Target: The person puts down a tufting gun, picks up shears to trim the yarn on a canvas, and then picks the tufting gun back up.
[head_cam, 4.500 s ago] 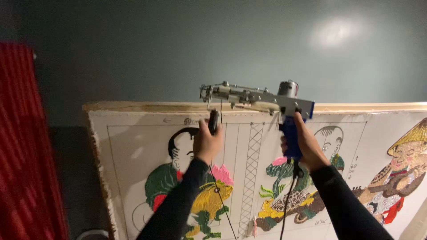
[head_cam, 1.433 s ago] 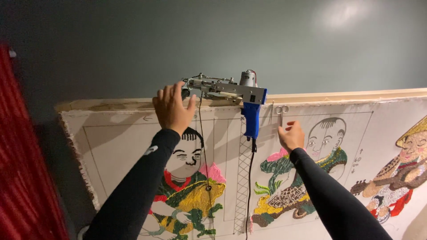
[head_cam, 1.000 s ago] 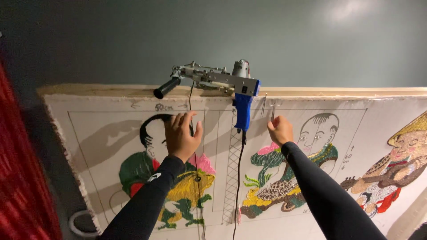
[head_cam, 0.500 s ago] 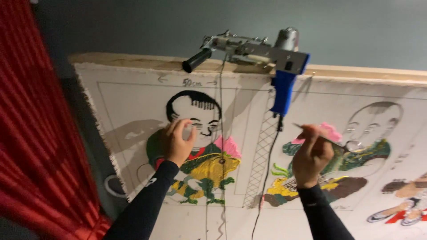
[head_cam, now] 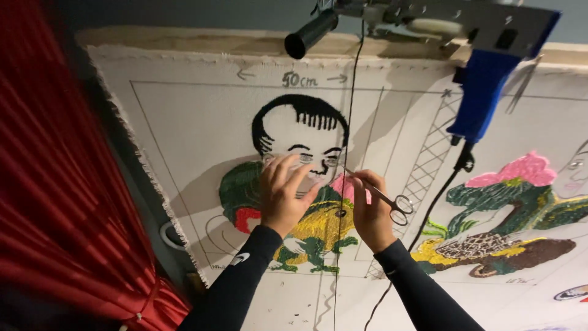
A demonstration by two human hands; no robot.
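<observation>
My left hand [head_cam: 283,195] lies flat with fingers spread on the white tufting cloth [head_cam: 184,141], on the tufted figure's chin and collar. My right hand [head_cam: 370,208] grips small metal scissors [head_cam: 383,196], their tips aimed at the figure's face [head_cam: 303,138]. A grey tufting gun with a blue handle [head_cam: 484,92] rests on top of the wooden frame [head_cam: 184,43], above my hands. A dark yarn strand [head_cam: 348,153] hangs straight down from the gun between my hands. Both my arms wear black sleeves.
A red curtain [head_cam: 55,202] hangs along the left. The gun's black cord [head_cam: 429,214] drops across the cloth right of my right hand. More tufted figures in green, pink and yellow [head_cam: 508,208] fill the cloth on the right. Behind the frame is a dark grey wall.
Both hands left the tufting gun on the frame top and came down. My view moved closer to the figure. My left hand now presses the cloth and my right brings scissors to the face.
</observation>
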